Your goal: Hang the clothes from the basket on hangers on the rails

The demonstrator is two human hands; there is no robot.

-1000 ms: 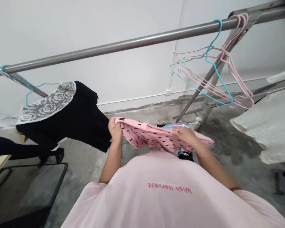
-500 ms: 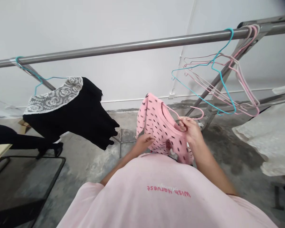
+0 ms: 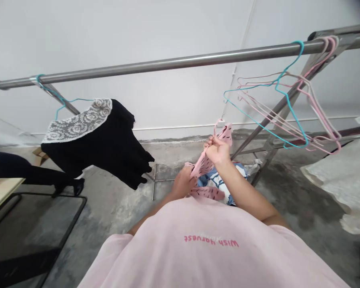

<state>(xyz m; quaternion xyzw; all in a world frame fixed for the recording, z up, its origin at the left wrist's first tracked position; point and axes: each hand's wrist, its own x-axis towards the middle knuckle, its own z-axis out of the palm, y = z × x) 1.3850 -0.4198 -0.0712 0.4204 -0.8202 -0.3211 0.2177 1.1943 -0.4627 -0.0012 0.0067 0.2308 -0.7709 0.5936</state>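
A pink garment with dark dashes (image 3: pixel 202 165) hangs folded and turned edge-on in front of my chest. The hook of a pink hanger (image 3: pixel 216 125) rises from its neck. My right hand (image 3: pixel 218 150) is closed around the hanger and the neck of the garment. My left hand (image 3: pixel 183 182) grips the garment lower down on the left; its fingertips are partly hidden. Below and behind the garment lie blue and white clothes (image 3: pixel 220 182), partly covered by it and my right arm.
A metal rail (image 3: pixel 168 64) crosses ahead. A black top with a lace collar (image 3: pixel 99 148) hangs at left, a turquoise hanger (image 3: pixel 291 104) and pink hangers (image 3: pixel 313 104) at right. White fabric (image 3: pixel 336 176) hangs far right. A person's dark-clothed leg (image 3: pixel 33 172) shows far left.
The pink garment has turned from facing me to edge-on. My right hand has moved left and up with the hanger. My left hand has closed on the fabric. The view has shifted slightly.
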